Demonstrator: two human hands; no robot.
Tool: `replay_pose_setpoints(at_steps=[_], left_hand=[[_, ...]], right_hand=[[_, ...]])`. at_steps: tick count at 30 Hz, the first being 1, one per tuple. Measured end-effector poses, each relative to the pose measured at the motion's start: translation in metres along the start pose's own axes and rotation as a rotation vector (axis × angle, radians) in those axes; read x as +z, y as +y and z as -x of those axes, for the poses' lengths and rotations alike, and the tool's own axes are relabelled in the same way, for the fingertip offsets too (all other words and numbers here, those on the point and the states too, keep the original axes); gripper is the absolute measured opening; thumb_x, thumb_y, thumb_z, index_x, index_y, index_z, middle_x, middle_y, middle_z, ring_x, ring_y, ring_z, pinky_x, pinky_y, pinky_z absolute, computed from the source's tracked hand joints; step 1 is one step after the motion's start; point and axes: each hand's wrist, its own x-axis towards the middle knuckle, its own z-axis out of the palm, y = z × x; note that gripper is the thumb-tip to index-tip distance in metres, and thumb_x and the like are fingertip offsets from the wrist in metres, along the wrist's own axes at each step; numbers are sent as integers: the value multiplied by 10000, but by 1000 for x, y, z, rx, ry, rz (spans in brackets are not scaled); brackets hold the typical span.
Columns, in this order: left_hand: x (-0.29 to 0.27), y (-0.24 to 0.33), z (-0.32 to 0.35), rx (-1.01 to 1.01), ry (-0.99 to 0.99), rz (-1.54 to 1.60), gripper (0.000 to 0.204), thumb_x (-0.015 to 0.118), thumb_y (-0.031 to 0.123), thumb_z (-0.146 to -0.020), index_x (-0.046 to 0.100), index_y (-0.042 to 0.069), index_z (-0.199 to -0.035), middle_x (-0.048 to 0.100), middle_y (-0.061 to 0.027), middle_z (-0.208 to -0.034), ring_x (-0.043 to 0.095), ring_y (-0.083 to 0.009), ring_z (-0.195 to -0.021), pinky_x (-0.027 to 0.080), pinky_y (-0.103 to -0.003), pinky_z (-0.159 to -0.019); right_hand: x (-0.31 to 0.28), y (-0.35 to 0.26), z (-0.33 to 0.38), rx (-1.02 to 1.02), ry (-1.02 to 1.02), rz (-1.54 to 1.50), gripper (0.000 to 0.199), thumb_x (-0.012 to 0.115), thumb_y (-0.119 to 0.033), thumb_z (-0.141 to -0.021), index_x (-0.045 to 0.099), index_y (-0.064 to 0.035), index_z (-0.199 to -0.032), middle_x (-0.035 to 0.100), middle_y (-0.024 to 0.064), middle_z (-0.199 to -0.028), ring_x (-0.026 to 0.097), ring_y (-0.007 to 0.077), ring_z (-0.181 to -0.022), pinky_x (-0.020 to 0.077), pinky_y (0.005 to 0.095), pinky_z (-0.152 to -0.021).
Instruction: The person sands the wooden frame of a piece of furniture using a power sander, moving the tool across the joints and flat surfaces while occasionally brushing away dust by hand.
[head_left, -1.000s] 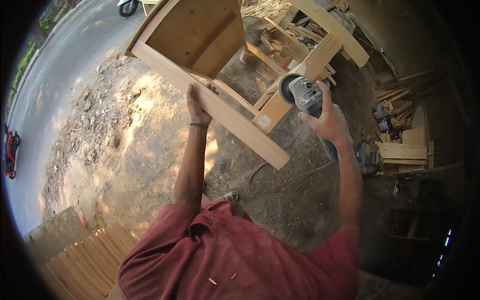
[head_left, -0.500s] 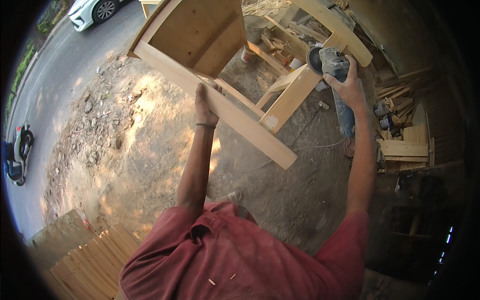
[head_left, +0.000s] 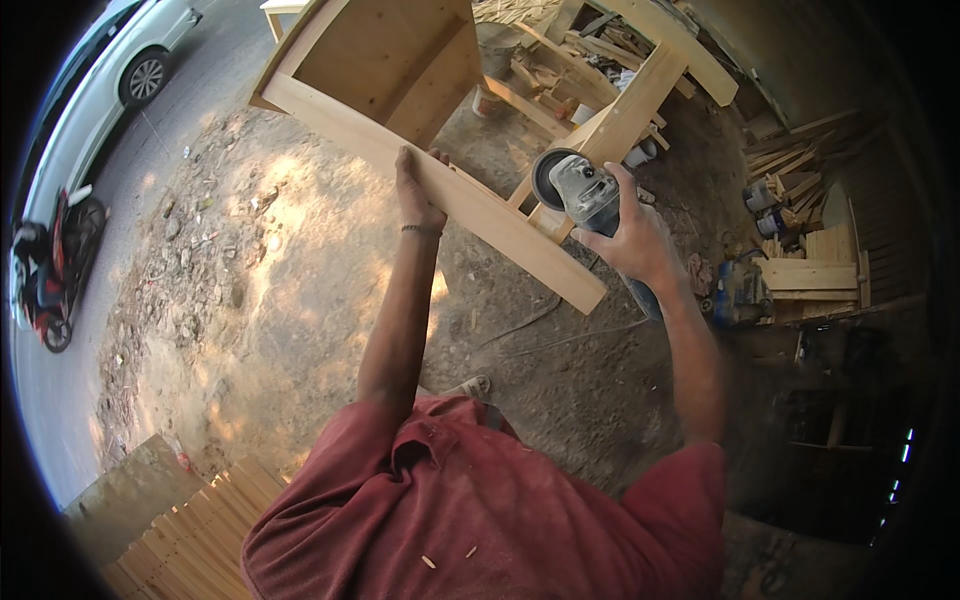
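My left hand (head_left: 420, 190) is closed round the long edge rail of a bare wooden furniture frame (head_left: 500, 235), a little left of the rail's middle. A broad curved panel (head_left: 385, 60) fills the frame's far left part. In my right hand (head_left: 638, 235) is an angle grinder (head_left: 590, 195) with a round dark disc, its thumb and fingers wrapped round the tool's head. The disc lies over the crosspiece (head_left: 640, 100) near where it meets the rail; whether it touches the wood I cannot tell. The grinder's body is partly hidden under my hand and wrist.
Scrap wood (head_left: 560, 80) lies heaped beyond the frame. Stacked boards and tins (head_left: 770, 220) stand at right. Cut slats (head_left: 200, 530) rest at lower left. A cable (head_left: 590, 345) trails over the dirt. On the road at left are a white car (head_left: 100, 110) and a motorcycle (head_left: 65, 270).
My right hand has brought the grinder left and nearer, along the crosspiece toward the rail. The left hand keeps its hold. On the road, the car and a motorcycle have changed position.
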Motion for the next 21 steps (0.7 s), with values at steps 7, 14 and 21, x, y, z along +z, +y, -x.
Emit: replay_pose_setpoints(at_steps=[7,14,21], left_hand=[[4,-4,1,18,26,3,639,670,545,-941,492,32,-1279,641,-142,-1083,649,-292,-1016,567,-444,-868],[0,-7,-3,29,47,-46,681,668,568,-936,490,22,-1303,642,-156,-1122,656,-306,-1074,572,-443,-899],[3,-8,-2,51,65,-49,669,701,523,-930,483,16,-1309,674,-168,-1067,694,-314,-976,593,-442,-880]], right_hand=[[12,-3,9,-81,29,2,927,812,-356,-799,275,-149,-1526,697,330,-1059,651,552,-1030,531,621,-891],[12,-10,10,-55,-23,0,919,810,-342,-799,283,-134,-1522,690,349,-1045,661,543,-1028,536,615,-889],[16,-13,11,-44,-27,-7,912,814,-358,-805,291,-133,-1518,690,350,-1049,661,543,-1034,542,605,-890]])
